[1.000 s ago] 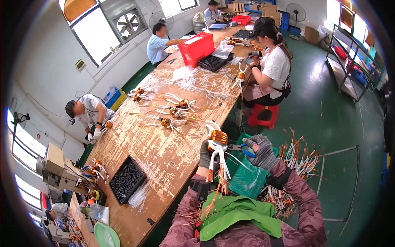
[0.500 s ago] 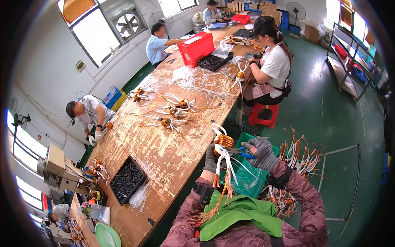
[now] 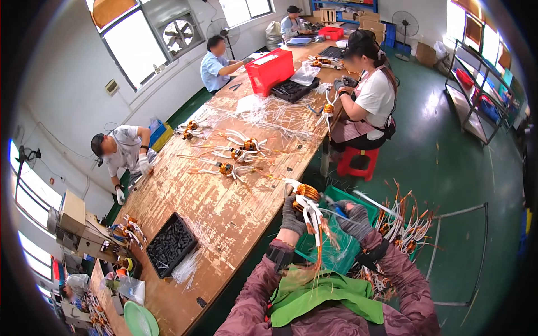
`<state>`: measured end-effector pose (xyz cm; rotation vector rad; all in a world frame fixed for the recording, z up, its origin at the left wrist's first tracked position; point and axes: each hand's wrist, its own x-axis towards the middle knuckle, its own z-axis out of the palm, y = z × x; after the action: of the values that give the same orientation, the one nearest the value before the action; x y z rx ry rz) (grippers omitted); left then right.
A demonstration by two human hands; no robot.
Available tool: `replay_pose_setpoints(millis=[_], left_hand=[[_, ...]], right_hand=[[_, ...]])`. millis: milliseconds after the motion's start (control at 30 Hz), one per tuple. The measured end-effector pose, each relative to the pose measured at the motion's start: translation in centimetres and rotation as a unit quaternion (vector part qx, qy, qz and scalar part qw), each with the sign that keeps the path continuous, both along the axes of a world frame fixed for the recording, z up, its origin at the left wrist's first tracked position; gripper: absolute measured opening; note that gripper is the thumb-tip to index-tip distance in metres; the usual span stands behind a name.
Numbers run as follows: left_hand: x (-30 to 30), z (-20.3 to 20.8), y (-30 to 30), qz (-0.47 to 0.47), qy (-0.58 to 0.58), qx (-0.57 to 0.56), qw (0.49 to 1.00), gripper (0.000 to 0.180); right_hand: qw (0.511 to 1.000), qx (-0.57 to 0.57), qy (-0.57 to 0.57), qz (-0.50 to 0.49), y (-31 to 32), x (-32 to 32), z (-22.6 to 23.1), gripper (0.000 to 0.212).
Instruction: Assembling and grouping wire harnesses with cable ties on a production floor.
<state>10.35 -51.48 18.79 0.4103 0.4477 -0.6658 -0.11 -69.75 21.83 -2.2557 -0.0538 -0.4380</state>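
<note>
My left hand (image 3: pixel 292 218), in a grey glove, is closed around a copper-wound coil (image 3: pixel 307 196) and its white-sleeved leads, whose bare copper ends hang over my green apron (image 3: pixel 325 291). To its right, my gloved right hand (image 3: pixel 356 220) grips blue-handled pliers (image 3: pixel 339 211); their jaws are blurred and apart from the leads. Below both hands sits a green crate (image 3: pixel 320 253). A white strip (image 3: pixel 376 204) shows just beyond my right hand; whether it is loose I cannot tell.
The worn wooden table (image 3: pixel 224 207) runs along my left. It bears several coils (image 3: pixel 226 168), a black tray of small black parts (image 3: pixel 171 245), a red bin (image 3: pixel 270 71) and scattered white offcuts (image 3: pixel 269 115). More wired coils (image 3: pixel 400 229) are heaped at my right. A co-worker (image 3: pixel 370 95) sits on a red stool (image 3: pixel 357 162).
The pliers were at the white leads; my right hand has drawn them away to the right and slightly down. A white strip now shows beyond it. My left hand keeps the coil.
</note>
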Motion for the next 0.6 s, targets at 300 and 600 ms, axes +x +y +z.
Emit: replay_pose_setpoints(millis=[300, 600], left_hand=[[-0.4, 2.1, -1.5, 0.014, 0.080, 0.008, 0.997, 0.047], [-0.8, 3.1, -2.4, 0.016, 0.083, 0.035, 0.996, 0.049]], right_hand=[[0.992, -0.114, -0.020, -0.059, 0.7, -2.1, 0.1, 0.045], [0.984, -0.147, -0.058, -0.080, 0.0, -2.9, -0.4, 0.047]])
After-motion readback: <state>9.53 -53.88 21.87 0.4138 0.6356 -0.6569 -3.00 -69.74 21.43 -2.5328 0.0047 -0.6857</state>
